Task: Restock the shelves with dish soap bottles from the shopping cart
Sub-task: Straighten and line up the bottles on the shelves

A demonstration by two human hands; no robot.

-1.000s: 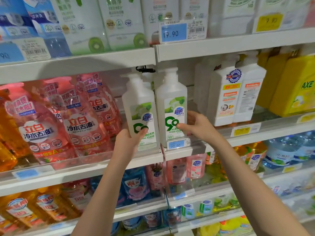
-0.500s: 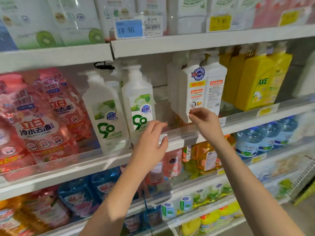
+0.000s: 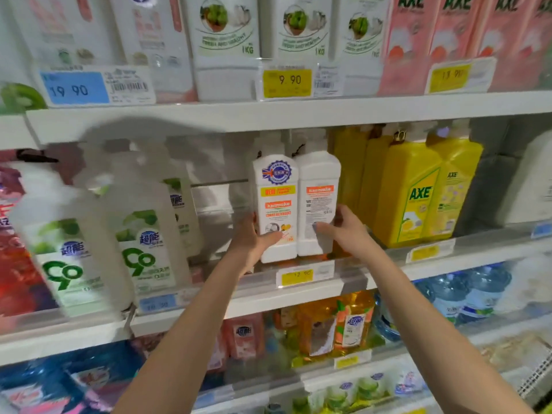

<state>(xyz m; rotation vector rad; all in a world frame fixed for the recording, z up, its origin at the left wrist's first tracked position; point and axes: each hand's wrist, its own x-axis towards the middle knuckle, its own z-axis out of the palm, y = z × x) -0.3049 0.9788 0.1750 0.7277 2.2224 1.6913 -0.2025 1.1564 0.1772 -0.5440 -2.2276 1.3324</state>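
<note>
While both of my hands are up at the middle shelf (image 3: 298, 289), tipping is what worries me most. Directly above the yellow price tag (image 3: 297, 277) two tall, narrow dish soap bottles stand side by side and touching, right at the shelf's front edge. My left hand (image 3: 254, 237) grips the left white bottle (image 3: 276, 210) low down, with the thumb across its label and the fingers round its outer side. My right hand (image 3: 343, 231) holds the right white bottle (image 3: 318, 201) the same way, mirrored.

Because both grips sit near the bases, I judge a push backward could swing the tops forward, out over the tag. Up and to the right of the tag, the yellow AXE bottles (image 3: 412, 192) stand just beside my right knuckles, so a wide sweep could knock them askew. Well left of the tag the green-label pump bottles (image 3: 143, 243) are blurred, and I cannot tell how steadily they stand. Higher above the tag the upper shelf (image 3: 268, 115) hangs close over the caps, so lifting could catch them. The shopping cart is out of view.
</note>
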